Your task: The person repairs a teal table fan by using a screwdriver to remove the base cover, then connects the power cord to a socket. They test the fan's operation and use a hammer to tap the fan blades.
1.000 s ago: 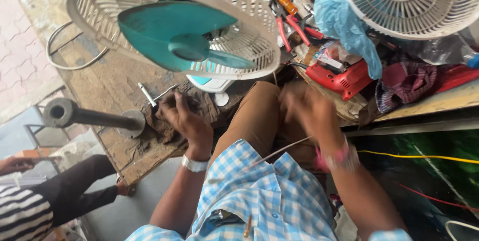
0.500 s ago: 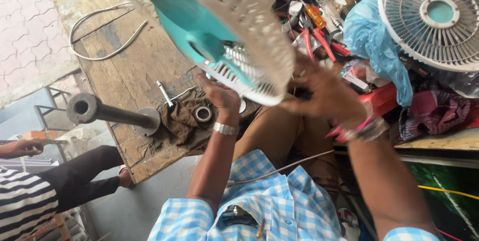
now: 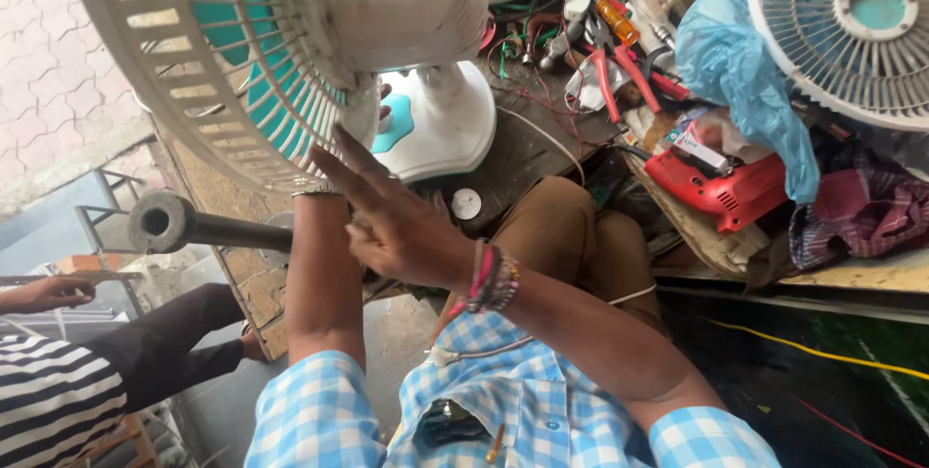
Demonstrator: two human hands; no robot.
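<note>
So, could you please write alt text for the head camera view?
A person's right hand and left hand hold a table fan with teal blades, tilted over a cluttered workbench; a red power drill lies to the right.

Even daylight is illuminating the scene brightly, producing only soft shadows. The pale fan guard [image 3: 194,90] is showing slight overexposure and blur near the lens. Wide-angle distortion is bending the frame edges. The cluttered worktop [image 3: 542,144] is remaining sharp.
</note>
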